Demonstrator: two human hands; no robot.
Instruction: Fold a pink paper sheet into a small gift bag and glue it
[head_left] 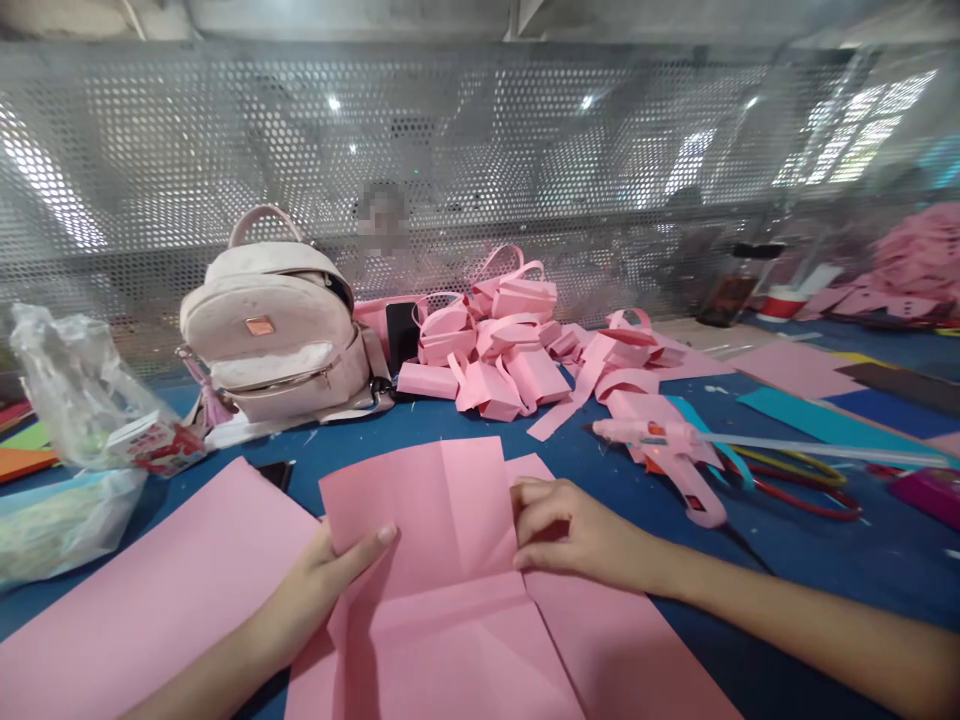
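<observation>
A creased pink sheet [442, 590] stands partly raised in front of me, its upper part tilted up along a fold. My left hand [337, 570] grips its left edge, thumb on the front face and the other fingers hidden behind. At the right edge, my right hand [551, 525] has its fingers curled and pinched on the sheet. Beneath and to the right lies another pink sheet [630, 640], and a further flat pink sheet [172, 590] lies at the left.
Behind are a pale backpack [277, 330], a black phone [403, 335] and a heap of folded pink paper pieces [517, 350]. A pink glue gun [667, 450] lies right, near scissors [810, 485]. Plastic bags [75, 520] sit left on the blue table [795, 560].
</observation>
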